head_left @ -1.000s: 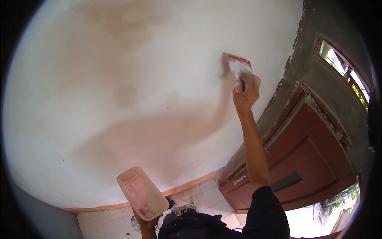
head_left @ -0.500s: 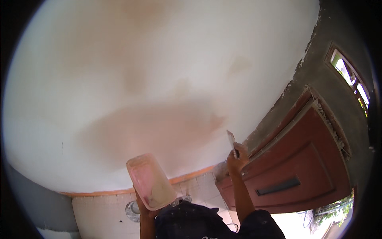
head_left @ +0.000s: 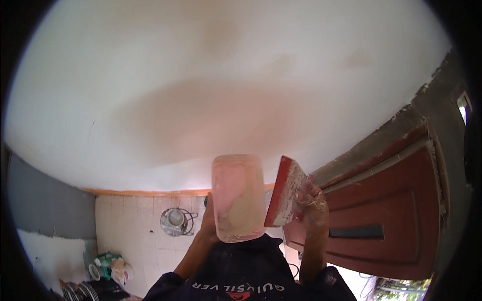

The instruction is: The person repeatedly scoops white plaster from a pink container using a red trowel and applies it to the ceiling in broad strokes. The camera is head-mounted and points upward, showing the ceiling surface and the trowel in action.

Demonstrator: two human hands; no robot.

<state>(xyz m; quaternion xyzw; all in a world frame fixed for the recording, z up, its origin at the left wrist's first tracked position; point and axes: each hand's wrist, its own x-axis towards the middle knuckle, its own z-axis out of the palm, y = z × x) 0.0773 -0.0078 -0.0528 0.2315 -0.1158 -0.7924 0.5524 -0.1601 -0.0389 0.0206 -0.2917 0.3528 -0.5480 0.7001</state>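
Observation:
My left hand (head_left: pixel 210 223) grips a translucent pink rectangular plastic container (head_left: pixel 228 185) from its left side; pale paste is smeared inside it, and much of that hand is hidden behind it. My right hand (head_left: pixel 311 205), crusted with whitish compound, holds a wide red-edged scraper (head_left: pixel 281 193) just right of the container, its blade smeared with the same material. Beyond both hands is a white wall (head_left: pixel 226 60) with beige patches and a pinkish shaded area.
A tiled floor (head_left: pixel 130 226) holds a round bucket (head_left: pixel 175 217) and a pile of items (head_left: pixel 108 268) at lower left. A grey-painted wall (head_left: pixel 47 190) stands left. A red-brown door (head_left: pixel 381 205) and small window (head_left: pixel 463 105) are on the right, and an orange strip (head_left: pixel 140 192) edges the wall's base.
My right hand has brought the scraper down from high on the wall to beside the container. The container has moved right and turned more square to the view, which has also shifted.

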